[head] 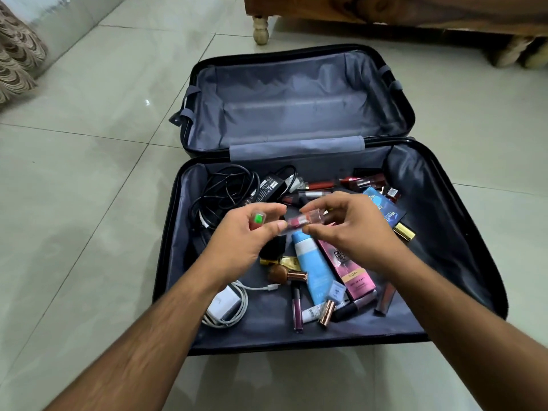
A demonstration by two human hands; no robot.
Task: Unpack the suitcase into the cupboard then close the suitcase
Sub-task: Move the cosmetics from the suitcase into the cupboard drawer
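A dark suitcase [462, 232] lies open on the floor; its far half is bare grey lining. The near half holds several cosmetics, a blue tube [315, 268], a pink box [353, 274], a black power adapter [268, 186] with cables, and a white charger [224, 305]. Over it, my left hand [240, 244] and my right hand [353, 232] each pinch one end of a small clear lipstick tube with a red middle [299, 222]. My left hand also holds a small green and red item [257, 220] in its fingers.
Pale tiled floor surrounds the suitcase. A wooden furniture piece with a turned leg [261, 29] stands at the back. A patterned fabric [17, 54] hangs at the far left. No cupboard is in view.
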